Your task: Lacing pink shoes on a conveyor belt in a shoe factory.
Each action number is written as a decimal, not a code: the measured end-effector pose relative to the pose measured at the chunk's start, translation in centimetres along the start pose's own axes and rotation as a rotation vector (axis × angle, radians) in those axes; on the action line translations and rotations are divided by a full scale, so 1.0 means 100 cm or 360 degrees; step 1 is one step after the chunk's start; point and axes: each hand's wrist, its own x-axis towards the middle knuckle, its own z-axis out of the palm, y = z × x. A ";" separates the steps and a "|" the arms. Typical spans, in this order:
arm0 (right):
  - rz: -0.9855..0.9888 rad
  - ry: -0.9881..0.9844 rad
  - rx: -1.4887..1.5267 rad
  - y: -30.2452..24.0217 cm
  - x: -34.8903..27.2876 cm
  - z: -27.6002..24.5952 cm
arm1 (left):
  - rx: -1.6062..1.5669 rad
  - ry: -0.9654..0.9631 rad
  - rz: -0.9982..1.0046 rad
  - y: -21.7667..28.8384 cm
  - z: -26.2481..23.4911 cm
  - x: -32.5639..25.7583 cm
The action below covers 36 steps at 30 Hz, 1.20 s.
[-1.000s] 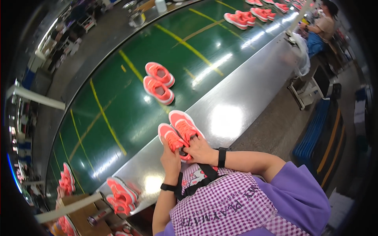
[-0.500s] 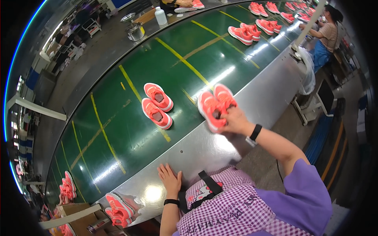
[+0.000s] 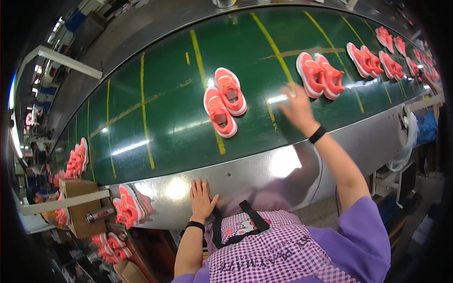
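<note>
My left hand (image 3: 201, 199) rests flat on the metal ledge (image 3: 245, 172) in front of me, fingers stretched out. My right hand (image 3: 298, 109) hovers over the green belt (image 3: 174, 108), its fingers apart and nothing in them. Just beyond it, to the right, stands a pair of coral sneakers (image 3: 311, 75) with white soles, set side by side and apart from the fingers. Another coral pair (image 3: 226, 96) lies on the belt left of my right hand, with something brownish inside the openings.
More coral pairs (image 3: 364, 61) line the belt's far right; a few sneakers (image 3: 78, 158) stand at its far left. One pair (image 3: 128, 206) leans on the ledge's left end, by a cardboard box (image 3: 80, 200). A white post (image 3: 66, 59) rises at left. Another person's hand (image 3: 432, 86) shows at right.
My right hand has put its sneakers down on the belt and let go of them. My view has turned right along the belt. The left hand stays on the ledge.
</note>
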 end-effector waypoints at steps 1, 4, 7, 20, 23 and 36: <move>-0.0077 -0.0073 0.0157 -0.030 -0.006 0.007 | -0.0006 -0.0005 -0.0027 0.003 0.001 0.001; -0.0259 -0.0319 0.0380 -0.087 -0.023 0.039 | -0.0032 -0.0035 -0.0024 0.008 0.002 0.003; -0.0414 -0.0329 0.0291 -0.113 -0.016 0.067 | -0.0044 -0.0057 -0.0051 0.007 0.003 0.000; -0.0164 -0.0515 -0.0310 -0.105 0.051 0.121 | -0.0008 -0.0009 0.0007 -0.006 0.004 -0.008; -0.0032 -0.0703 -0.0253 -0.116 0.027 0.113 | -0.0021 0.0011 0.0027 -0.003 0.006 -0.004; -0.0232 -0.0552 0.0145 -0.242 -0.165 0.015 | -0.0753 0.0411 0.0568 0.047 -0.067 -0.006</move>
